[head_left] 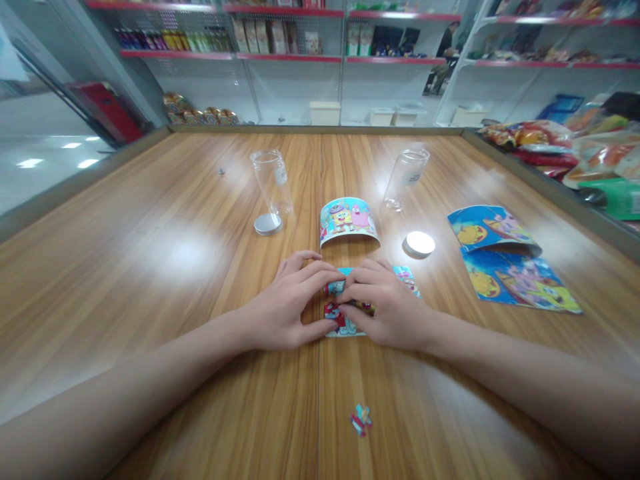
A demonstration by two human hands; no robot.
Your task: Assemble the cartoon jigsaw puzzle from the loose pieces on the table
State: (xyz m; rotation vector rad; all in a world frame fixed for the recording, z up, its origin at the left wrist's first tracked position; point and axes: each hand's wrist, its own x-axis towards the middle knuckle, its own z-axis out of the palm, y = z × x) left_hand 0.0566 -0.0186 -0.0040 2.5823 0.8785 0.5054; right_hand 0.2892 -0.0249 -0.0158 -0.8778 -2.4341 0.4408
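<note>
A small cartoon jigsaw puzzle [347, 325] lies flat on the wooden table, partly covered by my two hands. My left hand [287, 307] rests at its left edge, thumb and fingers spread apart, fingertips touching it. Over the middle of the puzzle, my right hand [387, 300] has its thumb and fingers pinched together; whatever lies between the fingertips is hidden. Several loose puzzle pieces [361, 420] sit in a little pile nearer to me. Just beyond the puzzle stands a curved cartoon picture card [350, 220], bowed upward.
Two clear jars [273, 183] stand farther back, with a silver lid [269, 225] at left and a white-looking lid [419, 245] at right. Blue cartoon cards [520, 280] lie right. A tiny object [221, 171] is far left. Snack bags [535, 143] and shelves [290, 58] surround the table.
</note>
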